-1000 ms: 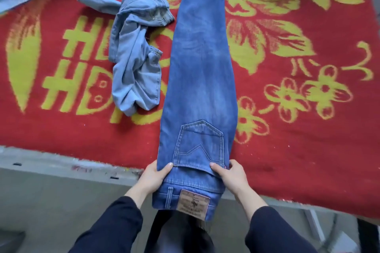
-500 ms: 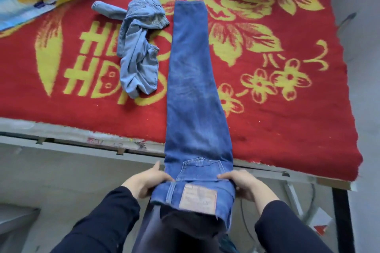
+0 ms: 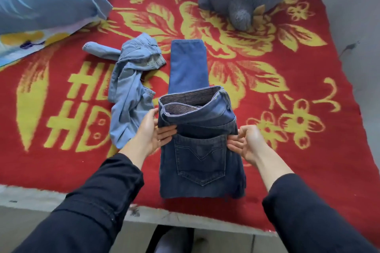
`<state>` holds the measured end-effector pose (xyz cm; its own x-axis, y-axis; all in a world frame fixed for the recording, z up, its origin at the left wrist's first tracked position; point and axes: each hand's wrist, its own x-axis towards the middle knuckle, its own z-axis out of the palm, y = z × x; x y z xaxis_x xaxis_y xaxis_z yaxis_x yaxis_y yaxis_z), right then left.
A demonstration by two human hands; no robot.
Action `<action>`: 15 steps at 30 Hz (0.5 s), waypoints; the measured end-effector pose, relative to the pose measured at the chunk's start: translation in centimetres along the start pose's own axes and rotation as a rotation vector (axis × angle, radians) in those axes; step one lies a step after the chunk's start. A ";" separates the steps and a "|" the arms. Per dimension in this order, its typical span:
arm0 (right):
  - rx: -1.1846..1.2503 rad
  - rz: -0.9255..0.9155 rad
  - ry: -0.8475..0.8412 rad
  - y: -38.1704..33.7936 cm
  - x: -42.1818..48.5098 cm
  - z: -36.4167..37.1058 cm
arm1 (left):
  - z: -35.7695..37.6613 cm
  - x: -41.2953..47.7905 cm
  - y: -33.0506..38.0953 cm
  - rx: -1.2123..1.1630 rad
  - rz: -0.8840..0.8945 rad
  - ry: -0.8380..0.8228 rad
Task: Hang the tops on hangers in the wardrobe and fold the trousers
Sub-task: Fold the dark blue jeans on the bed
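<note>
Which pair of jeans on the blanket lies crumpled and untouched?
The light blue jeans, bunched up left of the dark blue jeans, which the left hand and right hand hold partly folded.

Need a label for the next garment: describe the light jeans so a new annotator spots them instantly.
On the red blanket with yellow flowers, look just left of the dark jeans being folded near the front edge. The light jeans lie there in a crumpled heap: pale, washed-out blue, unlike the neat dark pair.
</note>
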<state>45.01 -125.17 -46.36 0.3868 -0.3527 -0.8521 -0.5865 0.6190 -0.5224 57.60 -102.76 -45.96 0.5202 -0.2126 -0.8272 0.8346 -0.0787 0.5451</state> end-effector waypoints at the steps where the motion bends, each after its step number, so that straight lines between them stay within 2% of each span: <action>1: -0.033 -0.022 -0.032 -1.4 1.2 0.8 | 0.4 1.5 1.7 0.018 0.012 -0.002; 7: -0.251 -0.188 -0.118 -9.5 7.8 5.5 | 2.9 9.8 11.1 0.181 0.072 -0.020; 12: -0.240 -0.260 -0.058 -16.0 12.5 9.7 | 4.8 14.8 18.7 0.269 0.207 -0.064; 15: -0.115 -0.376 -0.050 -18.7 15.1 11.4 | 6.3 17.6 21.8 0.232 0.329 -0.093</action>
<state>69.88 -134.05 -49.06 0.6219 -0.5034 -0.5998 -0.4725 0.3696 -0.8001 83.81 -114.35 -47.73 0.7250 -0.3489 -0.5939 0.5584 -0.2069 0.8033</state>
